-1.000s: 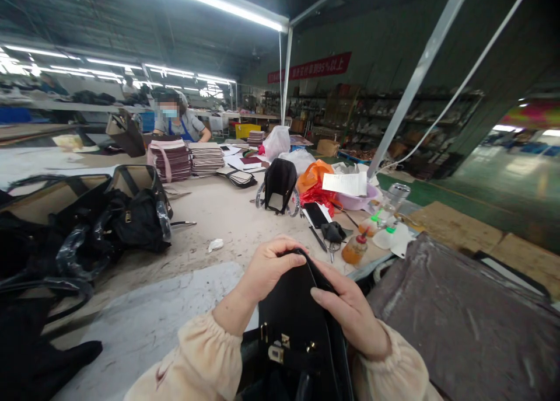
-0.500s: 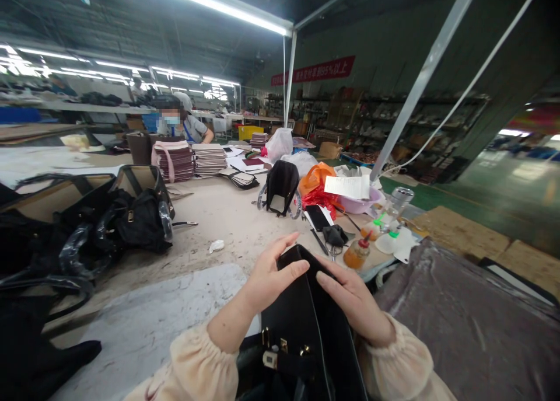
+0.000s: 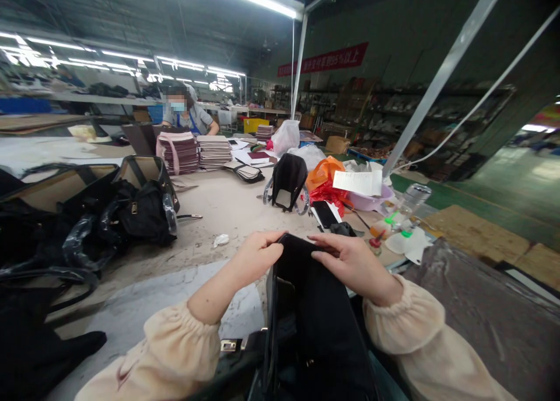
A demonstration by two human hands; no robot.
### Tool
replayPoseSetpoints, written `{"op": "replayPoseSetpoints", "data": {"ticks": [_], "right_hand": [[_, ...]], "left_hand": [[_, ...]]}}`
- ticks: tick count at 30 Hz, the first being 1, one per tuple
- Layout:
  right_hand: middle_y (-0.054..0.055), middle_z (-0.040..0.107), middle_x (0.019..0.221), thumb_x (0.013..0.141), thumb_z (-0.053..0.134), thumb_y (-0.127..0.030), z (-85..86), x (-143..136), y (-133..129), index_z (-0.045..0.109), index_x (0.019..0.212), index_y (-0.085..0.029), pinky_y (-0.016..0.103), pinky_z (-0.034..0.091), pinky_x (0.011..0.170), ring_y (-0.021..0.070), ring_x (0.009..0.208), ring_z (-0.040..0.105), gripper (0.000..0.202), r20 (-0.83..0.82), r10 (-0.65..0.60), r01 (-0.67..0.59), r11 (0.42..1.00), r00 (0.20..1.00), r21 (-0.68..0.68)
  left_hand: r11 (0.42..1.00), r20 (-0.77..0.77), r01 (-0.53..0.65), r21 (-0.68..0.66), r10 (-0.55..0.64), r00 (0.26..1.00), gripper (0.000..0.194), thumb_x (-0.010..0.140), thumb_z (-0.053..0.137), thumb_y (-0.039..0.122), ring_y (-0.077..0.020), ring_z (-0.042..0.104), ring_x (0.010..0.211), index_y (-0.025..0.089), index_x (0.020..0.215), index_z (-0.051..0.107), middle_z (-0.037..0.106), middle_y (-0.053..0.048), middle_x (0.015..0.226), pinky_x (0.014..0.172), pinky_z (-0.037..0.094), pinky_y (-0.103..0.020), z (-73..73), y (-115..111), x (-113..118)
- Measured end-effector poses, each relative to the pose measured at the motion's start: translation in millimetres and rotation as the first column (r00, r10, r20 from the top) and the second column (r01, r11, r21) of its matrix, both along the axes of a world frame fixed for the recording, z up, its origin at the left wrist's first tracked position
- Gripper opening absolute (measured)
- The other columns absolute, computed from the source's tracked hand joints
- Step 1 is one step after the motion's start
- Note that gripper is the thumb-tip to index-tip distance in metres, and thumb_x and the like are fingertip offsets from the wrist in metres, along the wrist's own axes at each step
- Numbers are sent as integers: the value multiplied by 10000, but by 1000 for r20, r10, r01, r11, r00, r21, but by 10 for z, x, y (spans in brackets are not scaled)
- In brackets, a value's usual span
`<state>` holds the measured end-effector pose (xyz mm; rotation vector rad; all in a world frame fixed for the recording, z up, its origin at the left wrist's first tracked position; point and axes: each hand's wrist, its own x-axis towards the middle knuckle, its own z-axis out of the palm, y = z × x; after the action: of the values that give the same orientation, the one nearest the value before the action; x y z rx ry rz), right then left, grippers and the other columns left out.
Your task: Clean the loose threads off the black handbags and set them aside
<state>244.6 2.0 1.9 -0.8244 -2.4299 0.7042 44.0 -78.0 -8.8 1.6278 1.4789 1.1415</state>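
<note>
A black bag (image 3: pixel 324 313) stands at the near edge of the table, its top spread so the dark inside shows. My left hand (image 3: pixel 256 258) pinches the bag's far left rim between thumb and fingers. At the far right rim, my right hand (image 3: pixel 350 264) grips the edge, thumb toward the inside and fingers over the top. Gold-coloured metal hardware (image 3: pixel 231 345) shows low on the bag's left side. The bag's bottom is out of view.
Black bags (image 3: pixel 144 208) crowd the table's left. Ahead stand a small black bag (image 3: pixel 289 182) and stacked panels (image 3: pixel 177 153). A phone (image 3: pixel 324 214), plastic bags (image 3: pixel 324 176) and bottles are at the right. A person in a mask (image 3: pixel 192 118) sits across the table.
The bag's top has been spread wider and its inside now faces me. My left hand has moved left, my right hand slightly right, and the view has shifted a little.
</note>
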Motion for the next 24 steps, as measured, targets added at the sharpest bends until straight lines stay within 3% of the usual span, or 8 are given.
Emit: {"op": "replayPoseSetpoints", "data": {"ticks": [8,11,14,18,24], "right_hand": [[27,710,941,799,565,-217,21,-241,185,657,1009,-200,265,495,799,161,868,654,230,55,45,-48,998,997,40],[24,707,897,802,581,-290,62,-362,203,662,1012,-203,248,478,744,153,809,644,242,117,49,-57,996,992,67],[7,691,768,845,531,-405,99,-495,185,700,891,-213,235,435,658,136,702,610,260,189,55,-79,989,980,123],[-9,636,632,870,486,-446,119,-621,152,684,704,-203,223,358,576,111,614,547,355,239,42,-92,976,970,198],[14,642,645,869,475,-408,156,-669,123,663,664,-197,237,317,570,120,625,552,349,353,-50,-69,946,934,316]], "left_hand": [[998,25,-4,-64,5,1000,329,772,389,180,-181,568,837,149,888,695,651,5,755,746,428,-244,-56,44,-169],[995,33,14,-97,-11,999,347,761,396,171,-174,571,812,162,931,699,646,7,732,733,431,-242,-31,75,-199],[993,20,23,-117,-21,1000,339,755,403,167,-165,570,767,158,921,698,646,4,725,705,433,-239,-16,96,-196],[991,-56,-10,-133,3,998,296,746,422,169,-145,552,691,151,867,691,658,2,753,638,417,-227,-20,99,-199],[994,-199,5,-105,-26,980,292,702,439,133,-139,545,681,161,849,691,665,12,755,600,394,-214,-7,125,-212]]}}
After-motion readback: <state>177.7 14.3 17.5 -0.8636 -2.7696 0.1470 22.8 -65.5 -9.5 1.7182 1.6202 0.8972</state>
